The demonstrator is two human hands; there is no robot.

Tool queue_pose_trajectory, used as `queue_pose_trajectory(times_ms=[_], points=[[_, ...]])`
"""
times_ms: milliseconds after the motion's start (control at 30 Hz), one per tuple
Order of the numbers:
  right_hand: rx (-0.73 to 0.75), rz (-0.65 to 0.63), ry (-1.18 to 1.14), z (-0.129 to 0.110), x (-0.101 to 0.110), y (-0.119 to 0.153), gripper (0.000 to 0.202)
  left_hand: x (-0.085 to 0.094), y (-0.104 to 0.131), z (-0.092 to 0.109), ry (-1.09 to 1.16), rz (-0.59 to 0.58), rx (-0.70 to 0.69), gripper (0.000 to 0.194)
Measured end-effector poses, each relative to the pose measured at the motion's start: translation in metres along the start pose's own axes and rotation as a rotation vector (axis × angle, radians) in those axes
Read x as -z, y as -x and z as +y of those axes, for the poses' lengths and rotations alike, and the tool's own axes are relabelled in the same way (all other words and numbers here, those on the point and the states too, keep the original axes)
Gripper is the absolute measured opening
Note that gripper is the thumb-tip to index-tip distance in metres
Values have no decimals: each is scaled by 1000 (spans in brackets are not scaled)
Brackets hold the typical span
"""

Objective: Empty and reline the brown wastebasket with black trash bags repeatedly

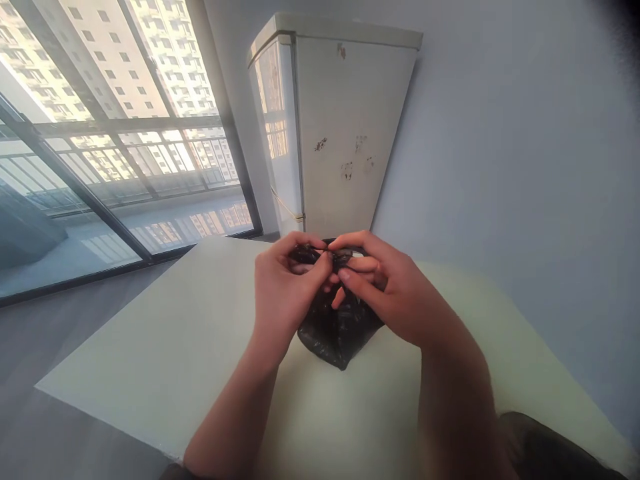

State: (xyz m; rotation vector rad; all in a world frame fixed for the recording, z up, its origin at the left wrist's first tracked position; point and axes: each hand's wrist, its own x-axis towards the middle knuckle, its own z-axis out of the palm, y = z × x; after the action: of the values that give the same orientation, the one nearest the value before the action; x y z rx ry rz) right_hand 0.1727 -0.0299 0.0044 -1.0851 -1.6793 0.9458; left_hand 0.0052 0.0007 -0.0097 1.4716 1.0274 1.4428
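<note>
A shiny black plastic bag hangs or rests over the middle of the table, its lower end narrowing to a point towards me. My left hand pinches the gathered top of the bag between thumb and fingers. From the other side, my right hand grips the same bunched plastic, its fingertips almost touching those of the left. Part of the plastic between the fingers is covered by both hands. Whether anything is inside the bag I cannot tell.
Beneath my hands is a pale table, its left corner jutting over a grey floor. Beyond the table stands a white fridge with worn marks on its side. A bluish wall runs along the right, and a sliding glass door is at left.
</note>
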Motion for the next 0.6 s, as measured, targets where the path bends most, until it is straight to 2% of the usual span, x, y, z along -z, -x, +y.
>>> queue_pose_trajectory(times_ms=[67,167,267,400,500,600], points=[[-30,85,-40,4,-1,-3,13,0,0,2,14,-34,-13,15],[-36,228,-32,8,-4,-7,20,0,2,6,14,-117,-46,15],[-42,301,38,8,-6,-9,23,0,4,9,-108,-165,-145,9],[-35,261,73,6,-5,-6,16,3,4,9,-327,-119,-308,13],[26,235,114,3,3,0,25,4,2,6,-448,-40,-414,15],[98,175,261,-2,11,8,13,5,-1,3,-528,-28,-471,15]])
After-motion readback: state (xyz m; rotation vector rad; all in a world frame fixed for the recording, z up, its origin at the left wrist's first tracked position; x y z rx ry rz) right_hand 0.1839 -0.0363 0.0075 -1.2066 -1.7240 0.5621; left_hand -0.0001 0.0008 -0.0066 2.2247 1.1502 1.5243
